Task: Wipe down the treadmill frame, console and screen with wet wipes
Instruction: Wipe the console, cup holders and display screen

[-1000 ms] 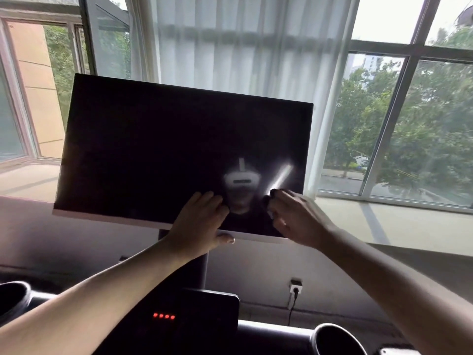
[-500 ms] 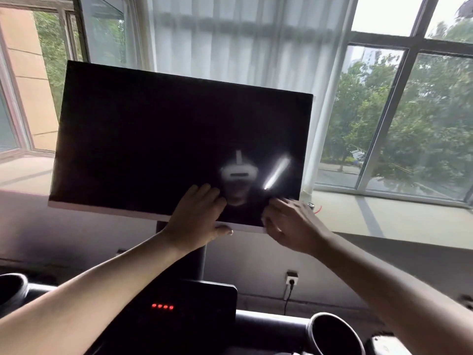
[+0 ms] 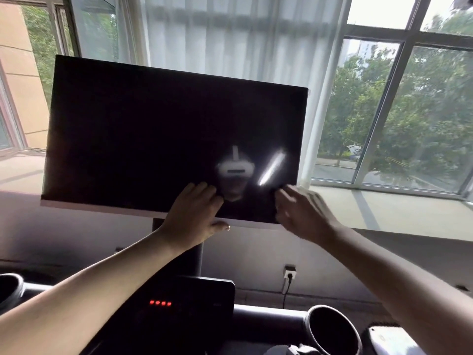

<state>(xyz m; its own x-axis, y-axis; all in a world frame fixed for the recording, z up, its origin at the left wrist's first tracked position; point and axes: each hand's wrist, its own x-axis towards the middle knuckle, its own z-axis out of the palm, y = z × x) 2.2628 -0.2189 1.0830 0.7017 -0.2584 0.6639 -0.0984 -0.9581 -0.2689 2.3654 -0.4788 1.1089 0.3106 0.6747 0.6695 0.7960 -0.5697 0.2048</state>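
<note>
Head view: one screen, left hand holding, right hand near.

home exercise room, treadmill console, large windows, sheer curtain, wall socket
</note>
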